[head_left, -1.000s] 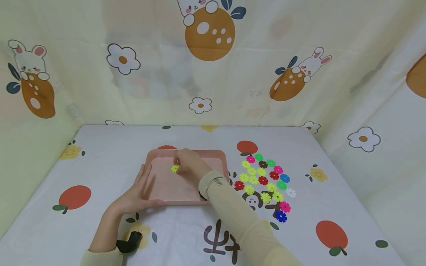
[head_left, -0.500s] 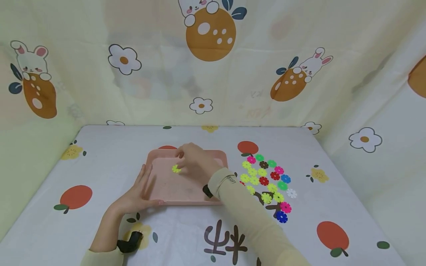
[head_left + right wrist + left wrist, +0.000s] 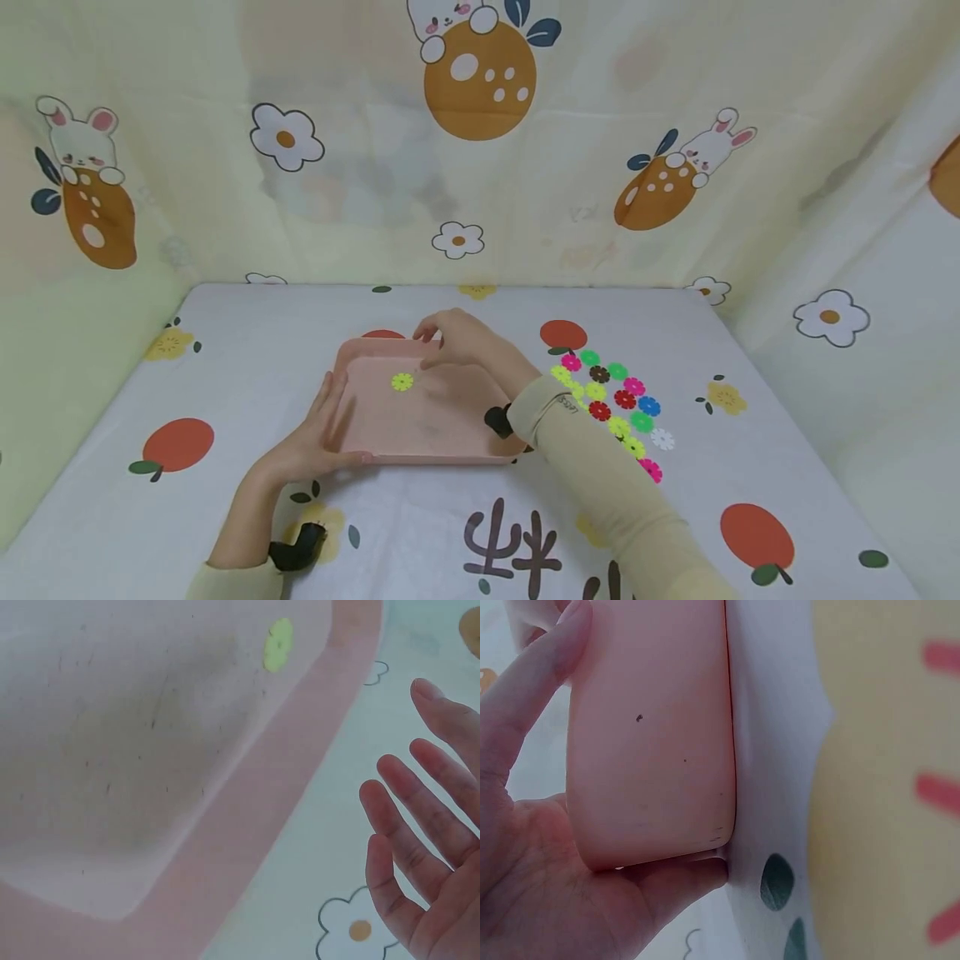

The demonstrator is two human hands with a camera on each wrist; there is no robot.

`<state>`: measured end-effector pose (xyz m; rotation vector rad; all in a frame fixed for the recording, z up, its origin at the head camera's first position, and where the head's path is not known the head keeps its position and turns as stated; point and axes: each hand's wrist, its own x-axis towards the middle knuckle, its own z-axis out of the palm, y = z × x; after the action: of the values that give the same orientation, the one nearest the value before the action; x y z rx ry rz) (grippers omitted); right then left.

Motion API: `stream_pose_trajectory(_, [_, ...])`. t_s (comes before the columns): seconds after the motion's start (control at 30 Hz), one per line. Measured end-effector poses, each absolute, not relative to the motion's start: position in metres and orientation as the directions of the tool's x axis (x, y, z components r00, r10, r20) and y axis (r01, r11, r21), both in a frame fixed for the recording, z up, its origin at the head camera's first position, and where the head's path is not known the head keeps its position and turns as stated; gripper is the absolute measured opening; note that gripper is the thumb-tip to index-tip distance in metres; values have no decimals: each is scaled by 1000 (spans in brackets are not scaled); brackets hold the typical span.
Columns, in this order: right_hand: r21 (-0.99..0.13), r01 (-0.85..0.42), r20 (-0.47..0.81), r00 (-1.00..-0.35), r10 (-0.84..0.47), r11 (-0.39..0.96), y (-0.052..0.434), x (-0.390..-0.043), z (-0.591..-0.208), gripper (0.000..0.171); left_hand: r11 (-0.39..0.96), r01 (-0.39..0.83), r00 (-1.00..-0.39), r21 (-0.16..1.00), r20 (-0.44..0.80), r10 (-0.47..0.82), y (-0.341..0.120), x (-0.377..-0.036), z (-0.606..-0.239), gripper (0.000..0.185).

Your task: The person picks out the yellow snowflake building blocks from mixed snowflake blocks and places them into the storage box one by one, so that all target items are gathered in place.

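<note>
Holding pink plastic tray (image 3: 450, 433) at near left corner: left hand (image 3: 311, 442) pinches rim, thumb along front edge, fingers straight up side wall. Tray smooth, rounded corners, shallow; we see small dark specks only in wrist views. One yellow-green flower-shaped disc (image 3: 402, 382) lies flat inside tray, toward far left. Right hand (image 3: 461, 337) hovers over far rim, fingers spread and relaxed, nothing pinched. Other coloured flower discs (image 3: 622, 400) lie right of tray on printed tablecloth (image 3: 225, 350).
</note>
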<state>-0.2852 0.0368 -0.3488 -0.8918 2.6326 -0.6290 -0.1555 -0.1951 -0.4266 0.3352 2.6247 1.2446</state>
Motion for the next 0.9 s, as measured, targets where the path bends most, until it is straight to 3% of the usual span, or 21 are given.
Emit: stream_pose_trajectory(0.9, [-519, -504, -27, -798, -603, 690, 124, -264, -323, 42, 613, 134, -949, 779, -77, 306, -195, -154, -427, 117])
